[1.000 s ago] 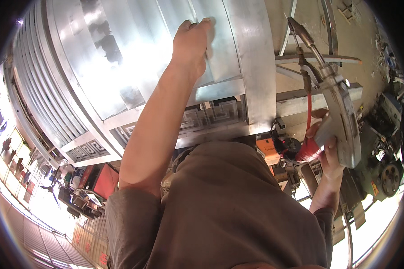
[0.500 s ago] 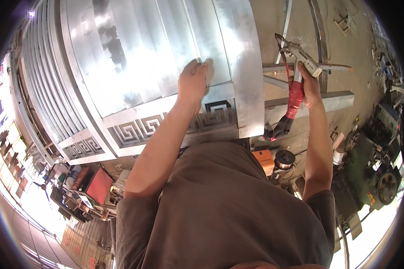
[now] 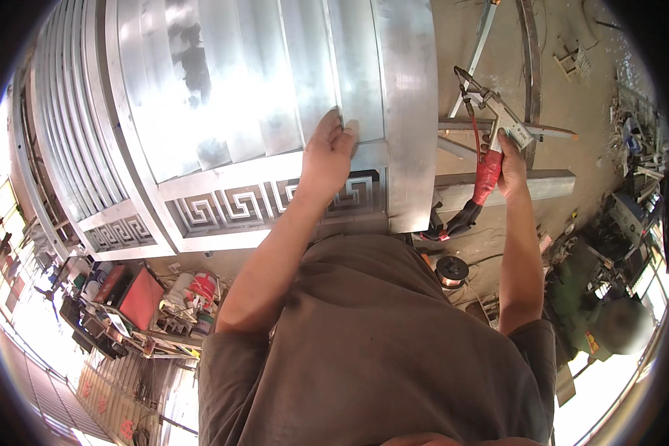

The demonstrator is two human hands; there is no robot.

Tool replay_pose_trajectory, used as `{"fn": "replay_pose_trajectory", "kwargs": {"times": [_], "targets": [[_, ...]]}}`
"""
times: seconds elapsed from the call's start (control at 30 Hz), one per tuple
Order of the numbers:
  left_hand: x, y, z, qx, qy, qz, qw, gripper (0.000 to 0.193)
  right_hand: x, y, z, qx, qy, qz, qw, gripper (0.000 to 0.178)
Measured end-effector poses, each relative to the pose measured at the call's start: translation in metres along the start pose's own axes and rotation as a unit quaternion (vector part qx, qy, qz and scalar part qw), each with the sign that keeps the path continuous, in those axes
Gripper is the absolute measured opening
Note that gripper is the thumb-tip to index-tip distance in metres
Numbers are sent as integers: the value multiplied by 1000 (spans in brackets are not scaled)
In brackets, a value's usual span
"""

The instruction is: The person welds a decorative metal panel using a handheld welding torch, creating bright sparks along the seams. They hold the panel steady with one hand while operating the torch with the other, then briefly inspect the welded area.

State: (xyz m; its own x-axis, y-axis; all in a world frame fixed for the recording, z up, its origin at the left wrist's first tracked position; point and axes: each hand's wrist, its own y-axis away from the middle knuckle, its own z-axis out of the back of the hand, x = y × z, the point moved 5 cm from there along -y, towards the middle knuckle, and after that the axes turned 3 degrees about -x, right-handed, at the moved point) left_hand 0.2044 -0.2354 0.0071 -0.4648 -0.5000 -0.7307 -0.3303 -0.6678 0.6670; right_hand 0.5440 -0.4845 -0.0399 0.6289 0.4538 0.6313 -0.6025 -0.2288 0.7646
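My left hand (image 3: 327, 163) rests on a large silvery metal panel (image 3: 238, 82) with long raised ribs. Its fingers are curled and drawn together at a seam near the panel's lower right; whatever lies between them is hidden. To the right, my right hand (image 3: 511, 169) is wrapped round the red-taped handle of a welding gun (image 3: 507, 119). This gun has a pale grey body, a thin bent nozzle pointing up and left, and a dark cable hanging below the grip. Beneath my left wrist runs a strip of square-spiral metal fretwork (image 3: 230, 208), partly covered by my forearm.
Metal bars (image 3: 550, 132) and a square tube (image 3: 550, 184) lie right of the panel. A wire spool (image 3: 451, 271) stands near my body. At lower left are a red box-like case (image 3: 143, 295) and clutter; green machinery (image 3: 583, 286) stands at lower right.
My left hand has shifted slightly right and toward me along the panel. The welding gun sits a little lower in view, still in my right hand. The whole view has tilted slightly.
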Motion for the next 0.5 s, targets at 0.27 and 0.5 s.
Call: {"fn": "replay_pose_trajectory", "kwargs": {"times": [0.27,0.5], "targets": [[7,-1,1,-20,-123,-151,981,58,-23,18,19,-39,140,78,986,66],[22,0,2,4,-136,-177,975,62,31,98,-32,-223,442,326,806,55]]}}
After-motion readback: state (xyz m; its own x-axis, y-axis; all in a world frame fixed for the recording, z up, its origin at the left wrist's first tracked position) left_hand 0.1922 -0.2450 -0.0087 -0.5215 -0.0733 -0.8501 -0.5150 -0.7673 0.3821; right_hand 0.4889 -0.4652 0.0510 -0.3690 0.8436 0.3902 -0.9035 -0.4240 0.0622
